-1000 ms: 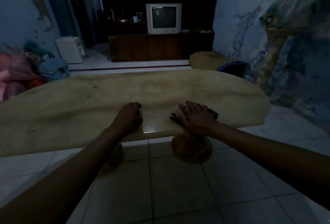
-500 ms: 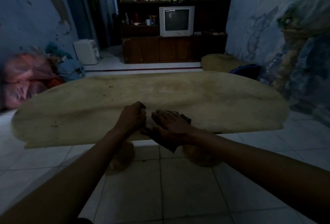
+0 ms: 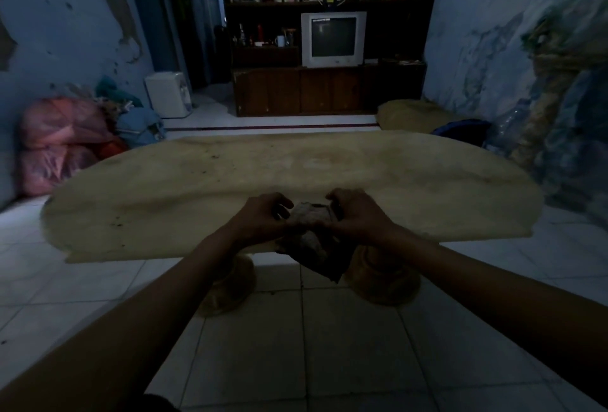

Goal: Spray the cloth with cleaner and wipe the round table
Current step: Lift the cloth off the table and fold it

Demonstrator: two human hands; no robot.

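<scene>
Both hands are on the cloth [image 3: 312,230] now. The left hand [image 3: 263,216] has its fingers curled in, pinching the left edge of the bunched fabric; the right hand [image 3: 355,214] grips the right edge the same way, fingers folded over the top. Neither hand is spread flat. The cloth hangs between them, crumpled at the top and drooping below the table's near rim, so most of it is off the surface.

That's the change. A second ago the right hand lay flat, pressing the cloth down on the tabletop while the left rested beside it in a loose fist; half a second ago the two had come together at the near edge. Now the cloth is lifted and gathered in both hands, so that wiping stroke looks over. I'd judge this a refold or a turn to a fresh side before the next pass.

The round table [image 3: 204,201] spreads out beyond the hands, with dark specks showing on its far left part. No spray bottle is visible in the dim room.
</scene>
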